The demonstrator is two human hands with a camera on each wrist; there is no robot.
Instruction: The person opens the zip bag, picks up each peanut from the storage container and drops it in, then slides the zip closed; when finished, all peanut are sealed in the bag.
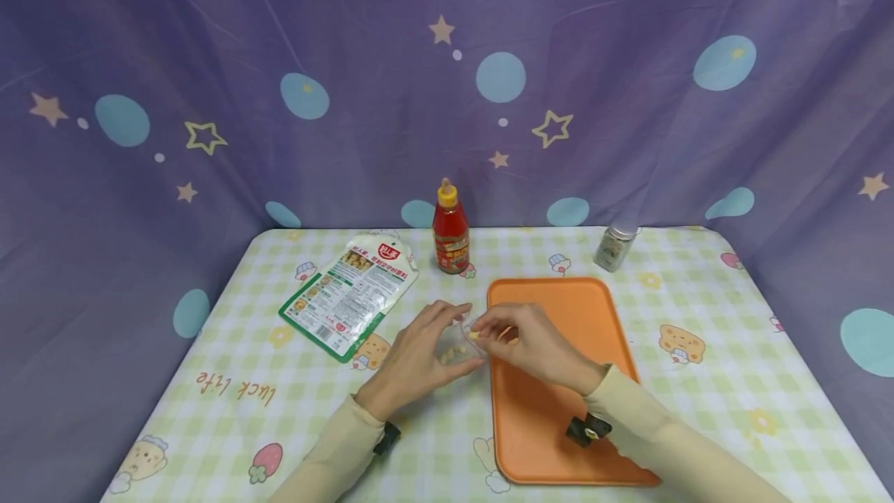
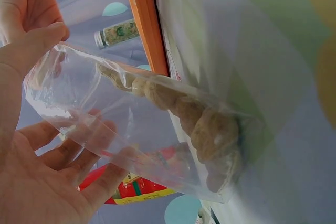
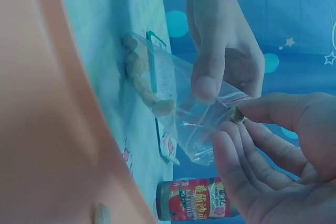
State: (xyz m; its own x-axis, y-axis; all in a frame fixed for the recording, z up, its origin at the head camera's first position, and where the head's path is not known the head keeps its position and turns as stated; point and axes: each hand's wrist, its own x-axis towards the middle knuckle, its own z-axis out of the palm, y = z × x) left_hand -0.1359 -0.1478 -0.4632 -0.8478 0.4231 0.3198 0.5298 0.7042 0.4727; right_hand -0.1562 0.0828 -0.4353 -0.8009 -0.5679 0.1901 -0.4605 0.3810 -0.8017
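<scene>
My left hand (image 1: 417, 353) holds a clear zip bag (image 2: 121, 114) by its mouth, with the thumb on one side and fingers on the other. Several peanuts in shells (image 2: 212, 132) lie in the bottom of the bag. At the mouth of the bag, my right hand (image 1: 534, 341) pinches a single peanut (image 3: 235, 115) between thumb and fingertips. Beneath the right forearm lies an orange tray (image 1: 611, 344). Another peanut (image 3: 102, 213) rests on that tray in the right wrist view.
Behind the hands stands a red ketchup bottle (image 1: 452, 237) with a yellow cap. A green-and-white printed pouch (image 1: 356, 293) lies flat on the left. A small seasoning jar (image 1: 615, 248) is at the back right. A checked cloth (image 1: 230, 433) covers the table, with a purple curtain (image 1: 391, 37) behind.
</scene>
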